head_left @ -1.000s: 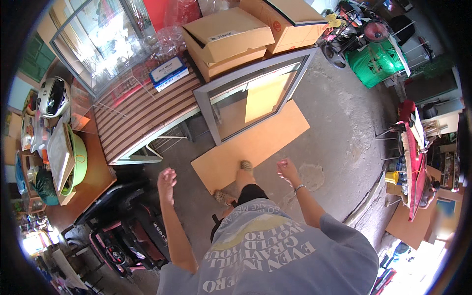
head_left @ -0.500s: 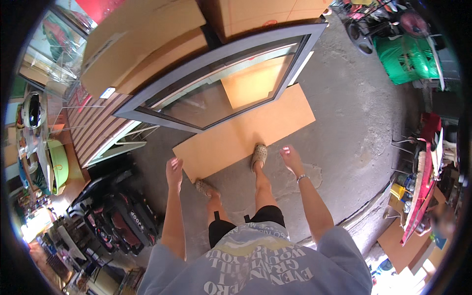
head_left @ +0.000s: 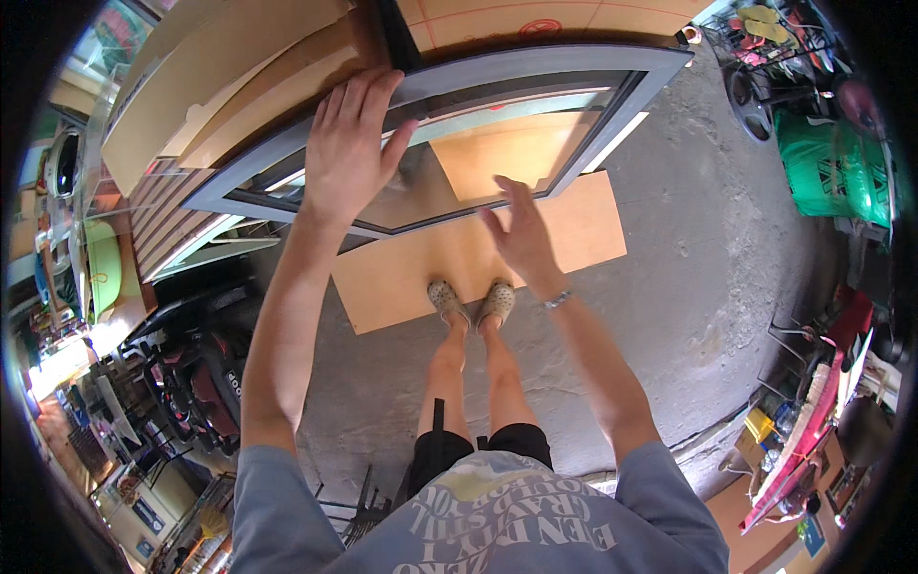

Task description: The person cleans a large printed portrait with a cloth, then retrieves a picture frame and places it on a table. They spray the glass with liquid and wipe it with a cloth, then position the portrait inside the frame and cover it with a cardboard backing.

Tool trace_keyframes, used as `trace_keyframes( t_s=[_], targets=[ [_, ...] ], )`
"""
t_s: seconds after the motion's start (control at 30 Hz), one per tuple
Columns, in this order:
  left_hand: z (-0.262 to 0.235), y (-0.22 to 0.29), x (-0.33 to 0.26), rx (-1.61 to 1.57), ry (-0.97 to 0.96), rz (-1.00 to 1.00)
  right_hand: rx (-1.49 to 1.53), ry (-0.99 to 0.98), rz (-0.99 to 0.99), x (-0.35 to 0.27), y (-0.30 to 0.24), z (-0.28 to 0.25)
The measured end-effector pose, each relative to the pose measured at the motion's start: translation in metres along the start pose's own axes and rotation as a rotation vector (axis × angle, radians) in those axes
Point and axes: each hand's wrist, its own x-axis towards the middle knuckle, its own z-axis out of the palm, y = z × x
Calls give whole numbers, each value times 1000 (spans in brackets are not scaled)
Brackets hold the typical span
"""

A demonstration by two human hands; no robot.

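Observation:
A grey-framed glass window panel [head_left: 516,69] stands tilted in front of me, leaning toward stacked cardboard. My left hand [head_left: 349,143] lies over its top rail on the left side, fingers stretched out and thumb spread away. In front of the glass, lower and to the right, my right hand [head_left: 524,234] is raised with fingers apart, holding nothing; a bracelet is on that wrist. Beneath the panel a flat tan board [head_left: 382,292] lies on the floor. My feet, in beige clogs [head_left: 497,298], are at its near edge.
Large cardboard sheets [head_left: 229,81] stand behind the panel. A black and dark red machine or case [head_left: 206,383] sits at the left. Green plastic bags [head_left: 832,172] are at the far right, and a red-edged rack [head_left: 798,440] with clutter at the near right. Concrete floor [head_left: 688,239] lies between.
I have stepped forward, bringing my feet together at the board. My left hand has risen onto the panel's top rail, and my right hand has moved forward and inward toward the glass.

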Motion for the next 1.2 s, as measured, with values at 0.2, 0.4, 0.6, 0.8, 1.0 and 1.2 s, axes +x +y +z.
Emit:
trace_keyframes(
  t_s=[0.2, 0.4, 0.6, 0.8, 1.0, 1.2],
  targets=[
    [-5, -8, 32, -5, -242, -33, 128, -24, 76, 18, -41, 52],
    [-22, 0, 38, -51, -403, -97, 240, -242, 193, -8, -61, 65],
    [8, -18, 10, -110, -239, -39, -118, -477, 203, -120, 4, 49],
    [60, -44, 10, -207, -337, -83, -165, -271, 1149, -298, 54, -21],
    [5, -18, 12, -100, 98, 311, -159, 575, 1358, -431, -18, -50],
    [18, -8, 20, 46, 15, 328, 14, 1065, 1652, -528, -90, 45]
  ],
)
